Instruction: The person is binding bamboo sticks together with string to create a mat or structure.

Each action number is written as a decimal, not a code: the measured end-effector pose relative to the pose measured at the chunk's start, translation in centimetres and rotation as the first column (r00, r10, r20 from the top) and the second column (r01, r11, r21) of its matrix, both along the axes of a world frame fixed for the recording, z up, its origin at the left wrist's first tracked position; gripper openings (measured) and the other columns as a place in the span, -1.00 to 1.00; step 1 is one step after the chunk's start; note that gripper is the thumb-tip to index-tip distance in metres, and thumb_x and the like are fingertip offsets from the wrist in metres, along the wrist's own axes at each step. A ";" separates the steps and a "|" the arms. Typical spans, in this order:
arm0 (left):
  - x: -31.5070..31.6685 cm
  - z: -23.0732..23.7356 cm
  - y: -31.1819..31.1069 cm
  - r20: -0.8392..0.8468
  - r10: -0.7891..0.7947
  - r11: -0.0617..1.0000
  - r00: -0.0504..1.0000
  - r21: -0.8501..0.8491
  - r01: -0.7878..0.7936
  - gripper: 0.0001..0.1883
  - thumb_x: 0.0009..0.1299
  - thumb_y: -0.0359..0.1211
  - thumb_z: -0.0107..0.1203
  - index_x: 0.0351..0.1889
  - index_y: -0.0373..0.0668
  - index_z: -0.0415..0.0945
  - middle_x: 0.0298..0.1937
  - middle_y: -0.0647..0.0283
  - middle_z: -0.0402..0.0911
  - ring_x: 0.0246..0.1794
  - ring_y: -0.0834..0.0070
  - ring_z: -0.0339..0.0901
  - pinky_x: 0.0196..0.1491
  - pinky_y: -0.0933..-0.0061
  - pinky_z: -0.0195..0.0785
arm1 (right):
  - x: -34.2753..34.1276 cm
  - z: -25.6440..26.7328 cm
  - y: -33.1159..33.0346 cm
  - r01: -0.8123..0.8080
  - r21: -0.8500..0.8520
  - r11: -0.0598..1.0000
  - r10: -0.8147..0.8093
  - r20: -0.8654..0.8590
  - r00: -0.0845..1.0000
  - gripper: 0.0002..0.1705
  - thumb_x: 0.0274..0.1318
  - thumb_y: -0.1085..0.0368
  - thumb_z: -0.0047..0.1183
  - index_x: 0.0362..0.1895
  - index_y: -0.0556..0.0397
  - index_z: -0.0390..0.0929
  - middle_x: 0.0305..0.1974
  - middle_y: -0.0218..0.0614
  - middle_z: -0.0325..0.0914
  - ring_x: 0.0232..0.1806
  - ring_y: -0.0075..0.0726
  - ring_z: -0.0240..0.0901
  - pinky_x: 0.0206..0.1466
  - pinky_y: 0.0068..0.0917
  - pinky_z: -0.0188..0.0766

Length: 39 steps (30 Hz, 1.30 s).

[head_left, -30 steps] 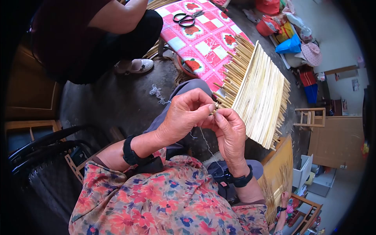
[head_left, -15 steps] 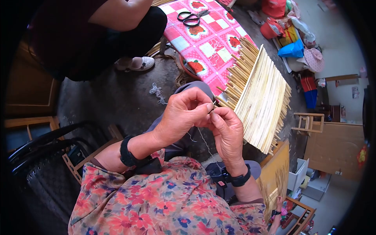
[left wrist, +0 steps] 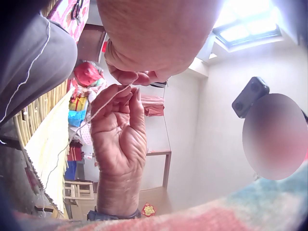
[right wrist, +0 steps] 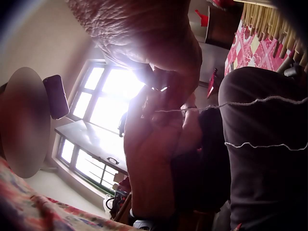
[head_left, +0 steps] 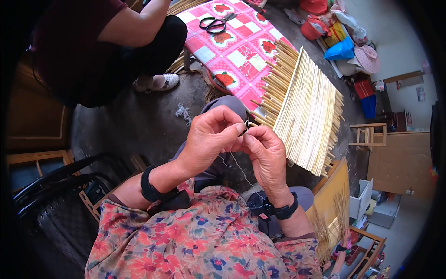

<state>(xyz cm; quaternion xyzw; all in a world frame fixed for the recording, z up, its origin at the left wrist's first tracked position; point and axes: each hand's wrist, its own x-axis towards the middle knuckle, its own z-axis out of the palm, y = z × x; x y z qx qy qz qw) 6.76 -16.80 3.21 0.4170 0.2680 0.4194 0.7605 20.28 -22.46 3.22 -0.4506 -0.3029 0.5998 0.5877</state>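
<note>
In the head view the left hand point(head_left: 211, 139) and right hand point(head_left: 265, 156) meet above the lap, thumbs and forefingers close together. Between their fingertips stands a thin dark needle point(head_left: 248, 122), rising from the right hand's pinch. The left hand pinches a white thread point(right wrist: 202, 109), whose end reaches its fingertips in the right wrist view. That thread point(head_left: 239, 167) hangs below the hands in a loose line. In the left wrist view the thread point(left wrist: 99, 110) crosses in front of the right hand point(left wrist: 120, 139). Whether the thread passes through the needle I cannot tell.
Ahead right, a mat of pale stalks point(head_left: 309, 111) leans beside a table with a pink rose-patterned cloth point(head_left: 204, 53). Black-handled scissors point(head_left: 216, 23) lie on the cloth. Tangled thread point(head_left: 183, 113) lies on the floor. Another person point(head_left: 134, 28) sits at the upper left.
Both hands have shifted slightly left in the head view, where the surroundings also shift a little. Their fingertips have parted slightly, and the thin dark needle shows more plainly between them.
</note>
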 end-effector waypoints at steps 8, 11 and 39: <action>0.2 0.3 -0.4 -0.015 0.012 1.000 1.000 -0.002 -0.012 -0.95 0.26 -0.45 -0.03 -0.41 -0.23 0.39 -0.57 0.41 0.45 -0.61 0.80 0.35 -0.61 0.82 0.13 | 0.1 0.3 -0.4 0.002 0.014 1.000 -0.002 0.021 1.000 -0.91 0.06 0.44 -0.05 -0.33 0.20 0.38 -0.41 -0.30 0.46 -0.38 -0.45 0.46 -0.23 -0.56 0.43; 0.1 0.2 -0.4 -0.012 -0.001 0.999 1.000 0.035 0.002 -0.95 0.27 -0.45 -0.03 -0.41 -0.23 0.39 -0.57 0.41 0.45 -0.62 0.81 0.35 -0.62 0.82 0.13 | 0.1 0.2 -0.5 -0.014 0.022 1.000 0.013 0.040 0.999 -0.91 0.06 0.43 -0.05 -0.33 0.19 0.38 -0.41 -0.31 0.46 -0.37 -0.47 0.46 -0.23 -0.58 0.42; 0.2 0.3 -0.7 0.016 0.002 0.999 1.000 0.038 -0.002 -0.94 0.26 -0.46 -0.04 -0.43 -0.25 0.38 -0.60 0.38 0.44 -0.65 0.80 0.32 -0.64 0.81 0.12 | 0.2 0.4 -0.9 -0.005 0.020 1.000 0.004 0.033 0.999 -0.92 0.05 0.45 -0.05 -0.33 0.19 0.38 -0.43 -0.29 0.46 -0.38 -0.46 0.45 -0.23 -0.59 0.41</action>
